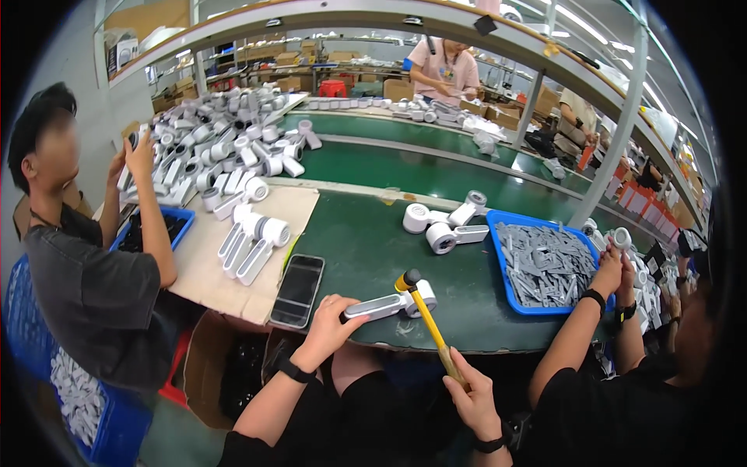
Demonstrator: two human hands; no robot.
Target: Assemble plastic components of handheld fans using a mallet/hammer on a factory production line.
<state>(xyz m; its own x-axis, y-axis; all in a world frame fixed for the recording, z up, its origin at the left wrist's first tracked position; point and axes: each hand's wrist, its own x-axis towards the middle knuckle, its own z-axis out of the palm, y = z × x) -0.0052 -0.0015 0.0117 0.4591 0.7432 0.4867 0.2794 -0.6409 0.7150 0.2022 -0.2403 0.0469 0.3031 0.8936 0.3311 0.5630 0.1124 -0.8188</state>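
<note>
1. While the right hand (pixel 473 391) grips the tan lower end of a yellow-handled hammer with a black-tipped head (pixel 436 331) at lower centre, a loose wrist and short, square taps would probably serve best.
2. At bottom centre, the left hand (pixel 331 328) grasps the near end of a white-and-grey plastic unit with a round head (pixel 381 308); bracing it firmly should prevent skidding.
3. That unit extends rightward from the left hand and sits above-left of the right hand, partly behind the hammer; whether they touch, I cannot tell.
4. Beyond, right of centre, a blue plastic tray (pixel 545 310) holds flat grey strips (pixel 548 268).
5. Farthest, upper left, similar white-and-grey units (pixel 233 140) form a heap.
</note>
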